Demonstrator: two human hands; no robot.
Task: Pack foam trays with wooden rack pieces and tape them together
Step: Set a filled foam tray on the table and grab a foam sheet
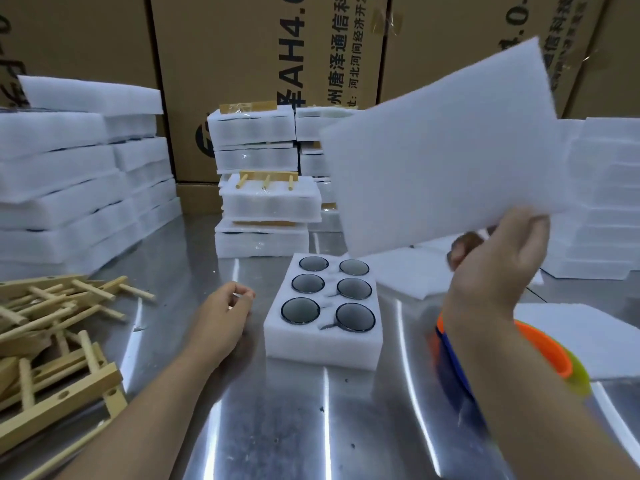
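At far left, heaped on the shiny steel counter (277, 427): wooden rack pieces (52, 327), pale bars with dowel pegs, lying crosswise over each other. Behind that heap, tall foam stacks (69, 188), white, layers slightly askew. Right of the heap, resting on the counter just beside the tray: left hand (225, 313), grip narrow, fingers loosely curled toward the thumb, nothing seen inside. Across the whole background, brown cardboard boxes (242, 46) with printed lettering. In front of them, mid-counter, 2 columns of taped packs (263, 233), with 1 peg bar (266, 176) of 3 pegs lying on a pack halfway up. Nearer, at centre: foam tray (322, 351), flat on the counter, 6 round pockets in 2 rows of 3, each filled by a dark domed disc (300, 310). Above and right of the tray, raised in the air and tilted: foam sheet (443, 150), pinched at its lower edge by the right hand (498, 258), grip closed on it. Below, loose sheets (408, 271) flat on the counter. Under the right forearm, an orange-and-yellow object (554, 355), kind unclear. At far right, another foam pile (602, 202).
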